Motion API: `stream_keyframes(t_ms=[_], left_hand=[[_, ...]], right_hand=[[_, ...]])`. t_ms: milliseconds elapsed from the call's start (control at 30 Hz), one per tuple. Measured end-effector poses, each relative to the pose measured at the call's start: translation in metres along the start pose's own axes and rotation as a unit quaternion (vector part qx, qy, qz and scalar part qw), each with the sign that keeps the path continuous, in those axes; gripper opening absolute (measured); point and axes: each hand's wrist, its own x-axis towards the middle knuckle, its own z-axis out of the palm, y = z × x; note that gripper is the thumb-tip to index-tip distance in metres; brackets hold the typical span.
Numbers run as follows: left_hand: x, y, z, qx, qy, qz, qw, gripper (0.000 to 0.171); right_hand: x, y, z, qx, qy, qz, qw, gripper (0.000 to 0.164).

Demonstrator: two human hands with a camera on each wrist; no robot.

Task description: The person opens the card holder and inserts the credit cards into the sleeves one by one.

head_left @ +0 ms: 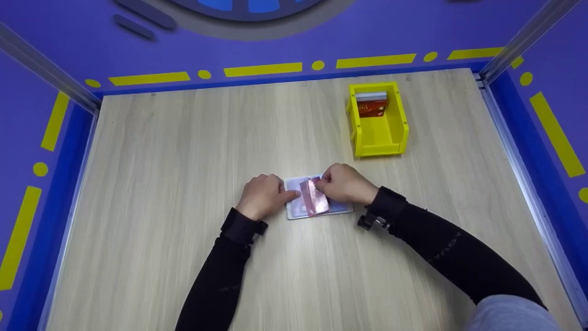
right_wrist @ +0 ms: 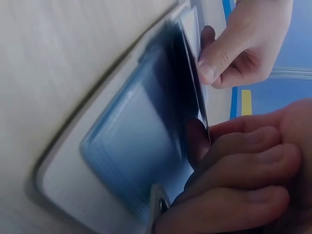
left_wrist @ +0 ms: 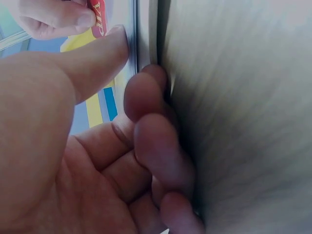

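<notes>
A pale card holder with clear bluish sleeves lies flat on the table. Over the sleeves, a shiny red card stands tilted; part of its gold lettering shows in the left wrist view. My right hand pinches this card between thumb and forefinger near its far right side. At the holder's left edge, my left hand grips with the thumb on top and curled fingers against the edge. How far the card sits inside a sleeve cannot be told.
Behind my right hand stands a yellow bin with a stack of red and white cards at its back. Blue panels with yellow markings border the wooden table at the back and sides.
</notes>
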Motion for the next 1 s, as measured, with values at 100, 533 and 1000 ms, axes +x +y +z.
stream_keyframes(t_ms=[100, 533, 1000], left_hand=[[0.0006, 0.0010, 0.0002, -0.001, -0.001, -0.001, 1.0000, 0.056], [0.0015, 0.0024, -0.0029, 0.001, -0.007, -0.011, 0.9999, 0.053], [-0.0003, 0.0014, 0.0009, 0.006, -0.004, -0.009, 0.9999, 0.051]], right_hand=[[0.0012, -0.0019, -0.0014, 0.002, -0.008, 0.018, 1.000, 0.040], [-0.0020, 0.0027, -0.0063, 0.012, -0.013, 0.026, 1.000, 0.049], [0.0033, 0.0049, -0.0025, 0.048, -0.022, 0.004, 0.999, 0.042]])
